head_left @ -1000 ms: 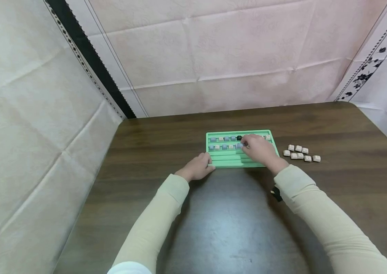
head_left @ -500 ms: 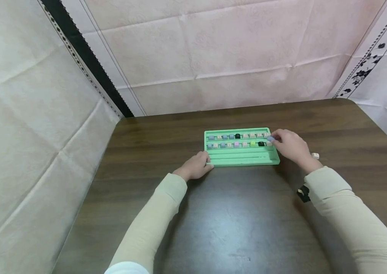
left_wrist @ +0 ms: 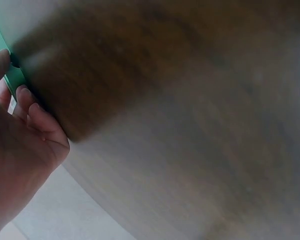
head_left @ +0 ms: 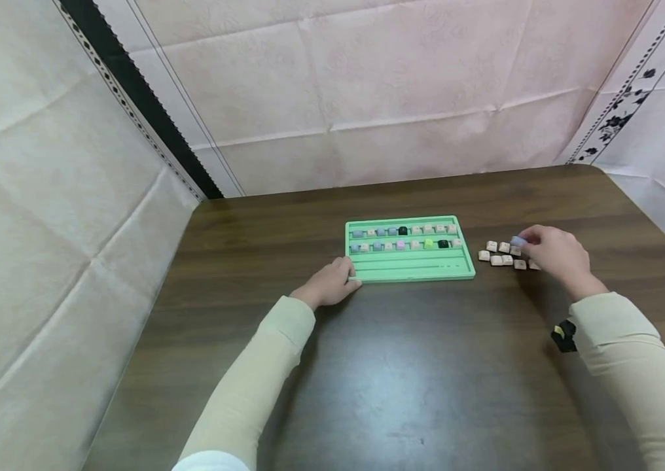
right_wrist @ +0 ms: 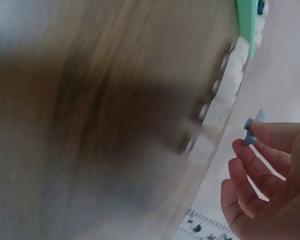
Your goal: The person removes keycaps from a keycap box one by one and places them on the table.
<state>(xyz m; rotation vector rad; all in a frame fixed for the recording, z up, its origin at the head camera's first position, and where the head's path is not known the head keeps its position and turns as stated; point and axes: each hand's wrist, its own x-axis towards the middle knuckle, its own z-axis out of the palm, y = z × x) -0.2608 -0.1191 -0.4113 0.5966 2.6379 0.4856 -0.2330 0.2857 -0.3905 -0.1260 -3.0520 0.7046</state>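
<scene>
A green ridged tray (head_left: 409,267) lies on the table, with coloured keycaps (head_left: 400,245) in its two far rows: blue, white, black, pink and yellow. My left hand (head_left: 328,282) grips its near left corner; in the left wrist view the thumb and fingers hold the tray's green edge (left_wrist: 15,80). To the right of the tray, my right hand (head_left: 559,255) pinches a blue keycap (head_left: 518,241) between thumb and forefinger. The right wrist view shows this keycap (right_wrist: 252,131) side-on with its stem visible, held above several loose white keycaps (head_left: 502,260), some partly covered by the hand.
The loose white keycaps sit in rough rows on the dark wooden table (head_left: 368,366). Pale cloth (head_left: 403,91) hangs behind the table's far edge and along its left side. A dark device (head_left: 564,336) is worn at my right wrist.
My right hand has moved right from the tray's second row to over the loose white keycaps, taking the blue keycap along. My left hand keeps hold of the tray corner.
</scene>
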